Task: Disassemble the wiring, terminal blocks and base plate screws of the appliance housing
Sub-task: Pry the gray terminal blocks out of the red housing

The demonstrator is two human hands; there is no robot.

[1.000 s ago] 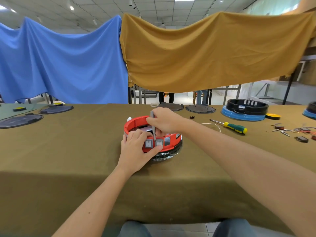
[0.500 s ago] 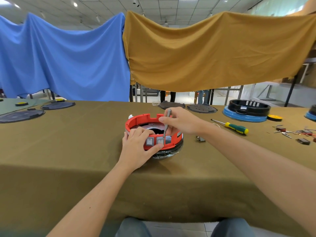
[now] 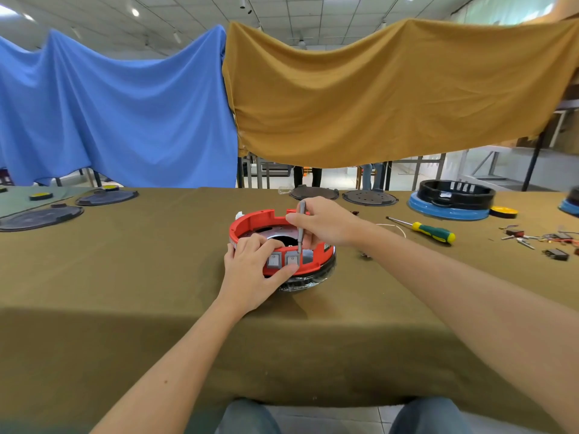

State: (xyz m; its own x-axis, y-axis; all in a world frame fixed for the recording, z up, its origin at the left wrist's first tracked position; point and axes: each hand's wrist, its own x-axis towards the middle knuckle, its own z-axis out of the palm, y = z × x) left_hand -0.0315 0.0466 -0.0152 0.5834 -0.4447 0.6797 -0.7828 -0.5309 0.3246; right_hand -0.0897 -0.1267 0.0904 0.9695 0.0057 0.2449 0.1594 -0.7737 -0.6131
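A: Where was the housing?
B: Red round housing sat mid worktop, on the olive cloth, open side up, dark base under it.

A: Left hand?
B: Left hand gripped the near rim, fingers curled over the top edge, thumb pressed on the front beside the grey switches. 2 switches showed clearly, a 3rd grey patch sat to their right.

A: Right hand?
B: Right hand pinched a thin grey tool, held nearly upright, tip down at the near rim just above the switches. Couldn't tell what the tip touched.

A: Anything else?
B: Screwdriver with green and yellow handle lay to the right, well apart from the housing. White wire between them. Small loose parts at the far right. Black ring on a blue base at the back right, yellow disc just beside it. 2 dark plates behind the housing, 2 more at the far left. Blue cloth and mustard cloth hung behind.
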